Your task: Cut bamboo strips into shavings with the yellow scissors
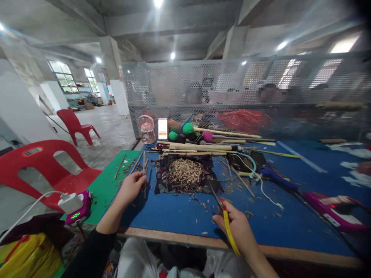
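Note:
My left hand (131, 186) rests on the blue table (185, 214) with its fingers closed round a thin wooden stick (144, 166) that points away from me. My right hand (237, 225) is nearer the table's front edge, closed on a knife (215, 194) whose dark blade points up and left toward a pile of wood shavings (185, 173). A yellow measuring tape (230, 231) runs across the back of that hand. The shavings lie heaped on a dark cloth (162, 185) between the two hands.
Long sticks (199, 146), green and pink ball-headed mallets (188, 129), a pink bottle (147, 129) and a white cable (261, 185) lie farther back. A green mat (107, 185) and power bank (79, 210) are left, red chairs (43, 166) beyond. A mesh screen (232, 88) stands behind, with people.

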`<state>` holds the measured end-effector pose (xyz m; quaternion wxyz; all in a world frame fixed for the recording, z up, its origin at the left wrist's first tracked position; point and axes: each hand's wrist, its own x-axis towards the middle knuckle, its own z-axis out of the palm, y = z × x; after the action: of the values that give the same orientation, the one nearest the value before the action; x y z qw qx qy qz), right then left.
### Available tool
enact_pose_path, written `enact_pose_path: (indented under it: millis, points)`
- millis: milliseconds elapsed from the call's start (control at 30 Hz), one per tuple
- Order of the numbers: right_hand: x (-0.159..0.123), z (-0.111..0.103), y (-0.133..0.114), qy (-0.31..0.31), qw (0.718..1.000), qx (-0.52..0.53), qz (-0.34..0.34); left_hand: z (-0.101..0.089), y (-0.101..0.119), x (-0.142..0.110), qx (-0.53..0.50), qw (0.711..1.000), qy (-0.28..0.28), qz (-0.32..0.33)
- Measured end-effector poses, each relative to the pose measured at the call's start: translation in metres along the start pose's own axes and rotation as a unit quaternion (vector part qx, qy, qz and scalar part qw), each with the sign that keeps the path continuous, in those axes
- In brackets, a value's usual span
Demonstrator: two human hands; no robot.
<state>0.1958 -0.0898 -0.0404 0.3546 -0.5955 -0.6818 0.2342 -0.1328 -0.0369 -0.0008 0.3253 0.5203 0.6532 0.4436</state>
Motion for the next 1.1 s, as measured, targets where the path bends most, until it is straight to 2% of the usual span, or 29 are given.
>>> enact_pose_path:
  millis: [67,133,233,400,467,567,667,833,967,1100]
  points:
    - [0.001,0.001,-0.001,0.007,1.0,0.002,0.007,0.006,0.004,-0.004,-0.167,0.984,-0.05,-0.035]
    - [0.001,0.0,-0.003,0.025,1.0,0.011,0.014,0.013,0.008,-0.009,-0.266,0.959,-0.077,-0.065]
    - [0.0,-0.002,-0.005,0.066,0.997,0.031,0.016,0.023,0.015,-0.015,-0.329,0.936,-0.099,-0.081]
    - [0.006,0.003,-0.009,0.104,0.993,0.052,0.028,0.045,0.029,-0.023,-0.364,0.921,-0.118,-0.076]
    - [0.016,0.009,-0.015,0.079,0.995,0.054,0.031,0.057,0.035,-0.026,-0.37,0.917,-0.132,-0.075]
    - [0.037,0.017,-0.031,-0.017,0.997,0.071,0.021,0.074,0.045,-0.029,-0.369,0.911,-0.17,-0.066]
    - [0.055,0.023,-0.049,-0.099,0.988,0.114,0.014,0.087,0.051,-0.031,-0.346,0.919,-0.182,-0.041]
    - [0.064,0.031,-0.055,-0.124,0.97,0.209,0.015,0.096,0.051,-0.029,-0.304,0.936,-0.176,-0.026]
    - [0.071,0.03,-0.049,-0.148,0.967,0.205,0.015,0.1,0.051,-0.015,-0.244,0.953,-0.179,-0.021]
    - [0.09,0.018,-0.055,-0.175,0.955,0.241,0.008,0.101,0.058,0.009,-0.144,0.974,-0.167,0.053]
